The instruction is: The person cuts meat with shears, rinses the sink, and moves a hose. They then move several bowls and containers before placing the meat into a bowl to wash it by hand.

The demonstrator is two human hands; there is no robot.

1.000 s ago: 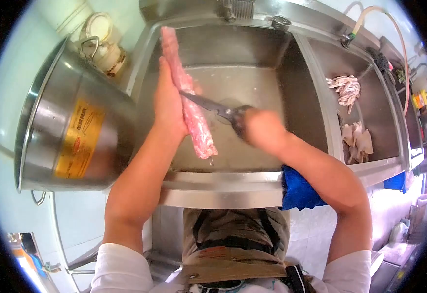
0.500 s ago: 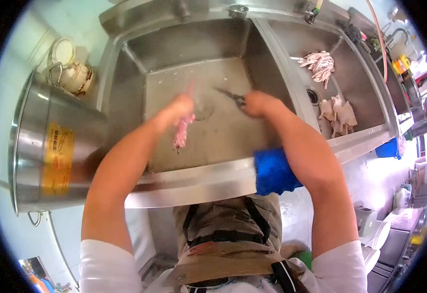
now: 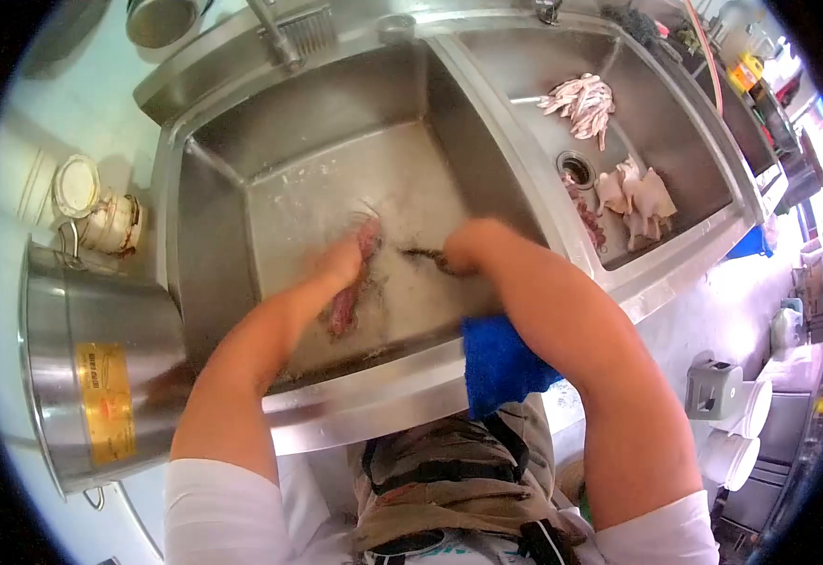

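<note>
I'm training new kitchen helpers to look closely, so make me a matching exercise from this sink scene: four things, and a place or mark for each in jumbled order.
Column one:
1. Blue cloth
2. Piece of meat
3. Dark tool
4. Metal pot

Column two:
A. Bears a yellow label
B. Held in the right hand
C. Draped over the sink's front edge
D. Held in the left hand

Right pairs: 1-C, 2-D, 3-B, 4-A
</note>
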